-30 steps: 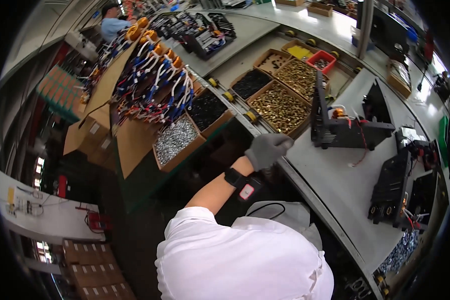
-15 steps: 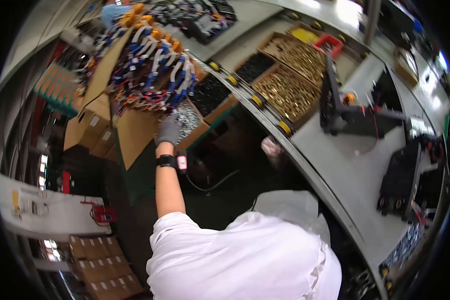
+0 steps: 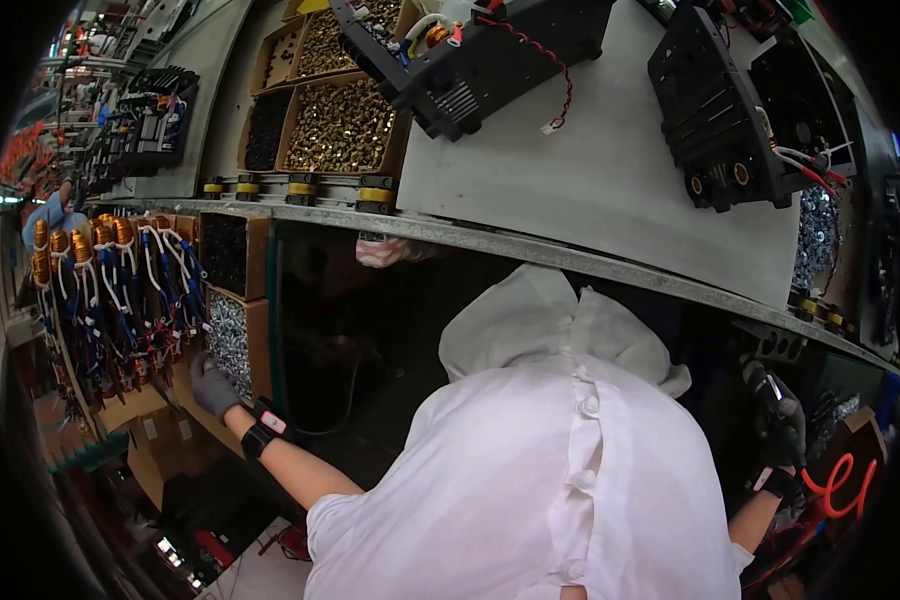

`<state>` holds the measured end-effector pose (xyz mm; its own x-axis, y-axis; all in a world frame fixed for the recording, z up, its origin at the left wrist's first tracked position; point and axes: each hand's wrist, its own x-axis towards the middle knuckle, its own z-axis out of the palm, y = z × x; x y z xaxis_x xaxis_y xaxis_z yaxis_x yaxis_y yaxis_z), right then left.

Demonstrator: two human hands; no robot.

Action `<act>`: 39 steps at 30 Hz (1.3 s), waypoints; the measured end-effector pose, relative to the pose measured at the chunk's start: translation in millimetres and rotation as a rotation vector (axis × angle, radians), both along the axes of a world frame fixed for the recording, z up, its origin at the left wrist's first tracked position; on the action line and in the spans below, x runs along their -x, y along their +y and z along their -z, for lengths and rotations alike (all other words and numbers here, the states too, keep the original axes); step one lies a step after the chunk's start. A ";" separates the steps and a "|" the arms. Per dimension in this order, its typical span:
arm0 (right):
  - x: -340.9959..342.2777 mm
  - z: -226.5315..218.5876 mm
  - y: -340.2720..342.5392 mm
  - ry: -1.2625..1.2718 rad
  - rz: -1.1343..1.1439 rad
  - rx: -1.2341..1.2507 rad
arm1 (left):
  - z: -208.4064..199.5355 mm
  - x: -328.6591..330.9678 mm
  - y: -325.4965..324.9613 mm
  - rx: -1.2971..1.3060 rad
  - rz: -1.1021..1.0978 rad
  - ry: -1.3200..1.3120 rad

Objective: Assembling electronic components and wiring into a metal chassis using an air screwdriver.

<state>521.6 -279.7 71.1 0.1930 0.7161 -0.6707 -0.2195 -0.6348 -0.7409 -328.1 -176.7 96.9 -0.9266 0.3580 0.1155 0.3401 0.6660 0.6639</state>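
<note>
My left hand (image 3: 213, 388), in a grey glove, is at the edge of a cardboard box of small silver screws (image 3: 228, 340). Its fingers are bunched together, and whatever they hold is too small to make out. Beside it hangs a row of wire harnesses (image 3: 120, 290) with orange coils and blue and white leads. At the far right, my right hand (image 3: 785, 430), in a dark glove, is wrapped round a dark power screwdriver (image 3: 767, 385), below the bench edge. A red coiled cord (image 3: 840, 487) lies close to that wrist.
The grey bench (image 3: 610, 190) carries a black housing (image 3: 500, 65) with a red twisted wire and a second black unit (image 3: 730, 120). Boxes of brass-coloured fasteners (image 3: 338, 128) stand behind the rollers (image 3: 375, 195). A metal rail (image 3: 450, 235) edges the bench.
The view has swung right, bringing the bench in front of me and my right hand with the screwdriver into sight. My left hand has shifted from among the silver screws to the box's edge.
</note>
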 end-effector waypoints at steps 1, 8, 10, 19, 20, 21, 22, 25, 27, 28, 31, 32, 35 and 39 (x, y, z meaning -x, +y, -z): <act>18.3 -18.8 3.3 -0.090 -0.031 0.007 | -6.9 -14.3 10.8 0.006 -0.045 0.005; 87.2 -62.8 70.9 0.310 -0.043 -0.172 | -16.0 -214.2 118.2 -0.205 0.934 -0.419; 104.4 -58.1 100.8 0.380 -0.121 -0.239 | 11.7 -282.2 155.8 -0.033 1.305 -0.349; 182.4 -23.1 197.7 0.216 -0.424 -0.183 | 58.7 -372.7 198.9 0.261 1.572 0.575; 184.0 -22.9 204.2 0.222 -0.465 -0.123 | 58.6 -367.5 200.8 0.154 1.554 0.517; 185.3 -22.8 209.8 0.225 -0.490 -0.061 | 58.5 -363.3 203.3 0.137 1.525 0.528; 187.0 -22.1 214.2 0.241 -0.491 0.032 | 58.2 -359.5 206.5 0.079 1.486 0.557; 194.4 -13.0 223.7 0.096 -0.587 -0.127 | 53.5 -351.4 209.8 -0.029 1.376 0.153; 195.9 -5.5 226.8 0.148 -0.558 -0.146 | 47.2 -351.2 207.7 -0.117 1.269 -0.282; 195.2 -2.8 226.3 0.181 -0.551 -0.124 | 43.3 -351.8 204.7 -0.176 1.199 -0.503; 192.5 2.7 221.4 0.233 -0.523 -0.135 | 31.7 -354.0 197.6 -0.183 1.070 -0.869; 191.6 3.1 220.0 0.253 -0.505 -0.143 | 29.3 -354.9 196.9 -0.164 1.048 -0.942; 189.8 -1.1 217.4 0.349 -0.481 -0.212 | 27.1 -356.4 200.2 -0.159 1.088 -1.171; 192.7 -10.0 219.9 0.487 -0.519 -0.231 | 34.0 -357.6 208.0 -0.265 1.097 -1.706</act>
